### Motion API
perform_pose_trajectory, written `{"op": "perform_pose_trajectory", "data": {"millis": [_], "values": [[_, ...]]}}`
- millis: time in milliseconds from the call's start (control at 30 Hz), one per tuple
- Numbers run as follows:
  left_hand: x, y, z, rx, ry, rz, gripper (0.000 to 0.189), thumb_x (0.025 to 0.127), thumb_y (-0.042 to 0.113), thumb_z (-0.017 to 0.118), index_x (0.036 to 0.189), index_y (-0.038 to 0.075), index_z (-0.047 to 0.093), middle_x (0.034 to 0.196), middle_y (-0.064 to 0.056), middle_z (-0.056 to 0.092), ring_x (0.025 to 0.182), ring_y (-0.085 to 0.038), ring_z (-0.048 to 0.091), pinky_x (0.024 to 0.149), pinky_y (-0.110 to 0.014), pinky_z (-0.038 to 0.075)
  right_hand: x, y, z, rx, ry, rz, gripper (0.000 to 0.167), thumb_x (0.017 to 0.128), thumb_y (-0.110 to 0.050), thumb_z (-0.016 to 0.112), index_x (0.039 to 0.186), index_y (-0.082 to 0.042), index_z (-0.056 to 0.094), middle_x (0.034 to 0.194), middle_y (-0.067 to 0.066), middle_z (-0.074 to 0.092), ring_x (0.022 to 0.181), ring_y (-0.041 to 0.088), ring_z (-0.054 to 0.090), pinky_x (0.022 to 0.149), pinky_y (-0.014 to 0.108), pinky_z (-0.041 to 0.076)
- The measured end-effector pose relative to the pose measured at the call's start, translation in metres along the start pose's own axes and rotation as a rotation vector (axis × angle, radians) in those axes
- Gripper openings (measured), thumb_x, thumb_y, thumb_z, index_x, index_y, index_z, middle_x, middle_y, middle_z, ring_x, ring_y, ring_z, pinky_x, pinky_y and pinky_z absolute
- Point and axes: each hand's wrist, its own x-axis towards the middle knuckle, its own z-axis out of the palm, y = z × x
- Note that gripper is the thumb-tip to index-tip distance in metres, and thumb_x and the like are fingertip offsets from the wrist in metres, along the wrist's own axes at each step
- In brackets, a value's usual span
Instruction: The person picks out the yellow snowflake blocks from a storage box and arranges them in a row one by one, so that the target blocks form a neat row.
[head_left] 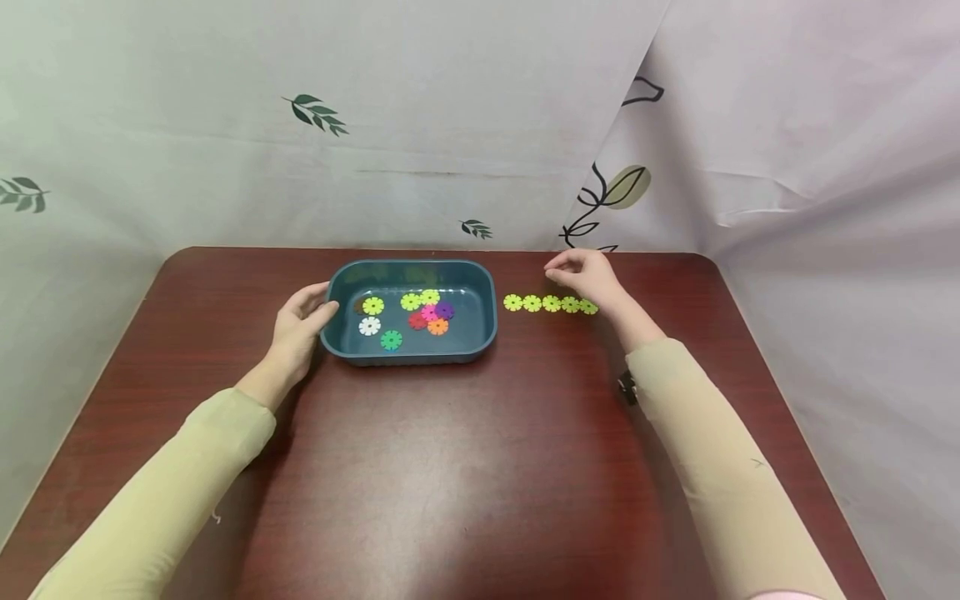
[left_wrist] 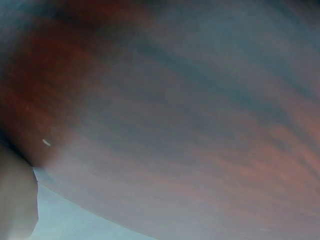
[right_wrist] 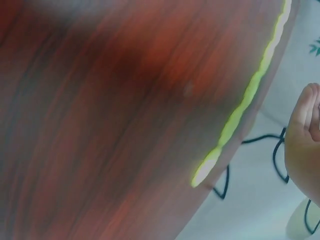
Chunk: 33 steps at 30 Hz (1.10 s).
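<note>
A dark blue plastic tray [head_left: 408,359] holds loose toothed plastic discs in several colours. My left hand [head_left: 294,333] grips its left end, thumb over the rim and fingers along the outer wall. Right of the tray, several yellow-green discs [head_left: 551,303] lie in a straight row, edge to edge. Just behind that row hovers my right hand [head_left: 588,277], its fingers loosely bent and pointing left, with nothing showing between them. In the right wrist view the disc row [right_wrist: 232,122] appears as a thin band, with part of the right hand [right_wrist: 305,140] at the edge.
Inside the tray lie a white disc [head_left: 369,326], a green disc [head_left: 391,340], an orange disc [head_left: 438,326] and a purple disc [head_left: 445,310], among others. The dark red wooden table [head_left: 450,467] meets a pale leaf-printed cloth [head_left: 450,125] at the back.
</note>
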Motion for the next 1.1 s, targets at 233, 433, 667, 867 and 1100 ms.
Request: {"op": "perform_pose_trajectory", "data": {"millis": [233, 433, 667, 867, 1100], "values": [[0.001, -0.001, 0.001, -0.006, 0.002, 0.006, 0.026, 0.106, 0.009, 0.064, 0.130, 0.019, 0.063, 0.113, 0.019, 0.067, 0.109, 0.003, 0.061, 0.085, -0.009, 0.053, 0.006, -0.024, 0.021, 0.019, -0.025, -0.042, 0.023, 0.100, -0.015, 0.074, 0.115, 0.002, 0.077, 0.107, 0.017, 0.077, 0.083, 0.004, 0.066, 0.078, 0.020, 0.053], [0.001, -0.002, 0.000, 0.009, 0.004, -0.004, 0.028, 0.106, 0.011, 0.065, 0.133, 0.017, 0.062, 0.114, 0.020, 0.066, 0.112, 0.003, 0.060, 0.086, -0.008, 0.053, 0.011, -0.044, 0.037, -0.003, -0.052, -0.102, 0.020, 0.100, -0.014, 0.074, 0.113, 0.001, 0.078, 0.106, 0.018, 0.077, 0.084, 0.009, 0.064, 0.078, 0.022, 0.051], [0.001, -0.001, -0.001, 0.040, 0.006, -0.016, 0.034, 0.106, 0.014, 0.065, 0.140, 0.013, 0.059, 0.117, 0.020, 0.064, 0.114, 0.003, 0.058, 0.088, -0.008, 0.052, 0.014, -0.064, 0.052, 0.029, -0.079, -0.137, 0.017, 0.100, -0.012, 0.074, 0.111, 0.001, 0.078, 0.109, 0.019, 0.077, 0.088, 0.017, 0.068, 0.079, 0.022, 0.051], [0.001, -0.002, -0.001, 0.058, 0.004, -0.014, 0.030, 0.107, 0.015, 0.064, 0.136, 0.019, 0.061, 0.117, 0.021, 0.063, 0.115, 0.003, 0.058, 0.088, -0.008, 0.052, 0.017, -0.078, 0.065, 0.067, -0.090, -0.164, 0.015, 0.100, -0.011, 0.074, 0.109, 0.000, 0.079, 0.107, 0.018, 0.078, 0.090, 0.025, 0.071, 0.076, 0.023, 0.053], [0.001, -0.002, -0.001, 0.016, -0.004, 0.005, 0.024, 0.105, 0.014, 0.066, 0.127, 0.025, 0.064, 0.118, 0.019, 0.065, 0.114, 0.002, 0.059, 0.087, -0.009, 0.053, 0.021, -0.094, 0.082, 0.054, -0.119, -0.201, 0.016, 0.100, -0.012, 0.074, 0.111, -0.001, 0.079, 0.110, 0.017, 0.077, 0.090, 0.021, 0.070, 0.076, 0.024, 0.054]]}}
